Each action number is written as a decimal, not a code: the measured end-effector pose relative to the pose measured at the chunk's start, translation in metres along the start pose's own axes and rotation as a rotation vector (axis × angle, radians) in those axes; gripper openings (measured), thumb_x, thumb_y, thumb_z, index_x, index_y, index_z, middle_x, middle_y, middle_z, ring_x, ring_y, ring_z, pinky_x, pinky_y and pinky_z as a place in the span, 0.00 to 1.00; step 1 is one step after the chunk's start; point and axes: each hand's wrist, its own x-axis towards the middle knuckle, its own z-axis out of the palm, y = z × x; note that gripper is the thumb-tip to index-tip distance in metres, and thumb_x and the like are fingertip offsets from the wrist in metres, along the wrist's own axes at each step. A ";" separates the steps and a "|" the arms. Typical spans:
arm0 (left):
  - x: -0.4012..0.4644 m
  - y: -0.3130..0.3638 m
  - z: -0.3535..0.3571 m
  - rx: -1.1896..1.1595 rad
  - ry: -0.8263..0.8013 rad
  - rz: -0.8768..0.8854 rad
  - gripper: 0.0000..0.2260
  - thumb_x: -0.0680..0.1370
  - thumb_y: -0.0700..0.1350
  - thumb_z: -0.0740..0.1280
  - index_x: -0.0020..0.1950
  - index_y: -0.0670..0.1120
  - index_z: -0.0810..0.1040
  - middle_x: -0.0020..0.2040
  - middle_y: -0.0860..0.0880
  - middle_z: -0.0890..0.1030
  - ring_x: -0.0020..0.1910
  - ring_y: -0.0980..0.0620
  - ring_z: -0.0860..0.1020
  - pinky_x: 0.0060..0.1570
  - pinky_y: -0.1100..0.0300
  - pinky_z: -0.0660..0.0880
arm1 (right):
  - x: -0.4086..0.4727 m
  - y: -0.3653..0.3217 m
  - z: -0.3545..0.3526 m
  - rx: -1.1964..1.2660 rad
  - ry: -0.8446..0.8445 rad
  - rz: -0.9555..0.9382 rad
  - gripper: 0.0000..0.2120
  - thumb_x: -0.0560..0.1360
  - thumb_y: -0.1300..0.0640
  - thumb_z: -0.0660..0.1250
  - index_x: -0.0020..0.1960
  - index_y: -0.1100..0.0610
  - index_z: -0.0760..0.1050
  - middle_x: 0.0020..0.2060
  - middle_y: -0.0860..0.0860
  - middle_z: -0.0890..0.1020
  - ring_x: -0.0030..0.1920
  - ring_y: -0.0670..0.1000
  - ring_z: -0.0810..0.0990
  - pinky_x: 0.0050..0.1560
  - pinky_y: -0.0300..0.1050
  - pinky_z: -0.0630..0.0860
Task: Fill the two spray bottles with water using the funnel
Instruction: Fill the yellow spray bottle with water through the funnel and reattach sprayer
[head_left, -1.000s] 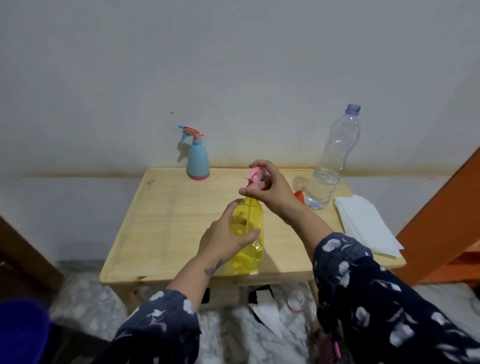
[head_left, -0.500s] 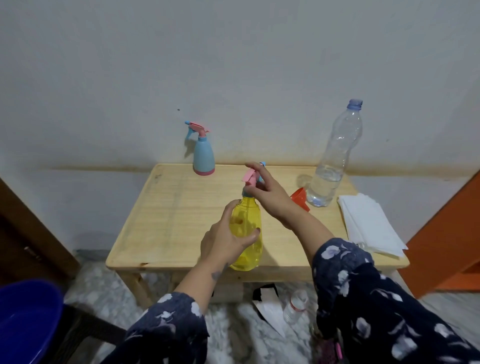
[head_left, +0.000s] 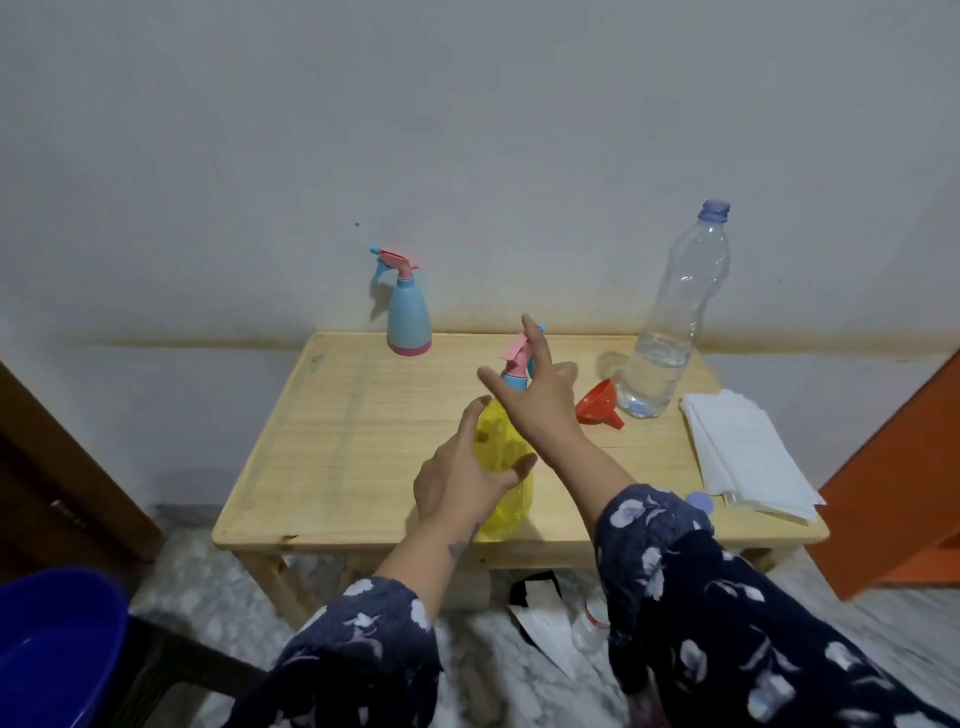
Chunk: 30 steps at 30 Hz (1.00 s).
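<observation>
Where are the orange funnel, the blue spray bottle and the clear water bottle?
orange funnel (head_left: 596, 401), head view, on its cone.
blue spray bottle (head_left: 409, 318), head view, on its body.
clear water bottle (head_left: 675, 322), head view, on its mid body.

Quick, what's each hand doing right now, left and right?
Left hand: closed around the yellow plastic spray bottle standing on the wooden table.
Right hand: open, fingers spread by the bottle's pink trigger head.

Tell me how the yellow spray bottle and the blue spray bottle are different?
The yellow spray bottle is see-through; the blue spray bottle is solid coloured. The yellow one stands near the table's front with the left hand around it; the blue one stands alone at the back by the wall. Both stand upright and have pink triggers.
</observation>
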 end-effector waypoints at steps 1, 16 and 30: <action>-0.001 0.001 0.002 0.015 0.002 0.003 0.36 0.68 0.70 0.67 0.70 0.65 0.54 0.58 0.53 0.80 0.49 0.46 0.80 0.43 0.52 0.78 | 0.002 -0.001 0.001 0.001 0.015 0.042 0.39 0.72 0.43 0.69 0.74 0.33 0.49 0.55 0.54 0.62 0.49 0.55 0.73 0.58 0.45 0.70; 0.009 -0.072 -0.007 0.298 -0.269 -0.001 0.18 0.81 0.53 0.57 0.71 0.54 0.68 0.67 0.54 0.75 0.63 0.53 0.74 0.52 0.59 0.73 | -0.031 0.068 -0.025 0.149 -0.112 0.195 0.14 0.80 0.44 0.57 0.65 0.39 0.66 0.50 0.54 0.78 0.46 0.57 0.81 0.41 0.62 0.82; -0.001 -0.086 -0.024 0.393 -0.359 -0.139 0.17 0.79 0.50 0.56 0.68 0.55 0.70 0.64 0.53 0.76 0.58 0.49 0.76 0.53 0.56 0.74 | -0.091 0.104 -0.015 -0.066 -0.190 0.159 0.14 0.81 0.43 0.53 0.63 0.45 0.68 0.46 0.50 0.80 0.42 0.47 0.79 0.49 0.49 0.77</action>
